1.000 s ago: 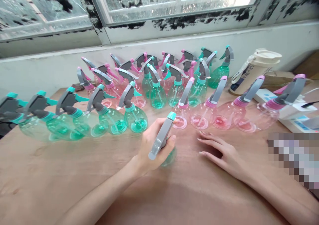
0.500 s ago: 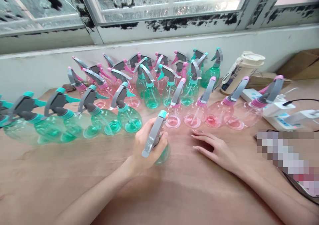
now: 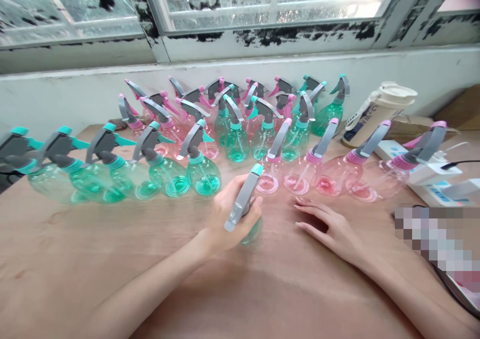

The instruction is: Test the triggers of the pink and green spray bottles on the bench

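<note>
My left hand is wrapped around the neck of a green spray bottle, whose grey trigger head with a teal nozzle points away from me. The bottle stands upright, partly hidden by my fingers. My right hand lies on the wooden table with its fingers spread, holding nothing. Beyond it stands a row of pink spray bottles. To the left of my left hand runs a row of green spray bottles.
Further back, more pink and green spray bottles crowd near the wall. A beige lidded tumbler stands at the back right. White power strips with plugs and a blurred-out object lie on the right. A window is behind.
The whole view has shifted slightly, so the scene sits a little further right. Both hands keep their poses, and the left still grips the green spray bottle.
</note>
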A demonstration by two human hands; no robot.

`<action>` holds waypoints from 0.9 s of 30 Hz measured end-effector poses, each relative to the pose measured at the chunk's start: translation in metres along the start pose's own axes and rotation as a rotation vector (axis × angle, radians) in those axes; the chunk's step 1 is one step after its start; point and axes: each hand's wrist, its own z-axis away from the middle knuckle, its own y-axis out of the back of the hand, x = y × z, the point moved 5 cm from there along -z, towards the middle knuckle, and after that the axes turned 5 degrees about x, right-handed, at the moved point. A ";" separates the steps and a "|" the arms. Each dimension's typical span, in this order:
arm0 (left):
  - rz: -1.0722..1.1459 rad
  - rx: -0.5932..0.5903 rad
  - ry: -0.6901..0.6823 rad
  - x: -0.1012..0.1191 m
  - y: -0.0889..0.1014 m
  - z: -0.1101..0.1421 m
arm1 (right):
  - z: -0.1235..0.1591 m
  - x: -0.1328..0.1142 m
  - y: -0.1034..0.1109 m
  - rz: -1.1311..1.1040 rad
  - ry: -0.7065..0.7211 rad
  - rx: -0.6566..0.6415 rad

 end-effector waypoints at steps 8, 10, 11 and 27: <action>-0.058 -0.006 -0.049 0.010 0.005 -0.008 | 0.003 0.000 -0.004 0.004 0.004 -0.005; -0.041 -0.020 -0.035 0.008 0.004 -0.007 | 0.003 0.000 -0.004 0.004 0.005 -0.004; -0.030 -0.022 -0.031 0.007 0.003 -0.007 | 0.003 -0.001 -0.004 0.004 0.005 -0.004; 0.018 -0.021 -0.015 0.000 -0.002 -0.002 | 0.002 0.002 -0.002 0.011 0.003 -0.016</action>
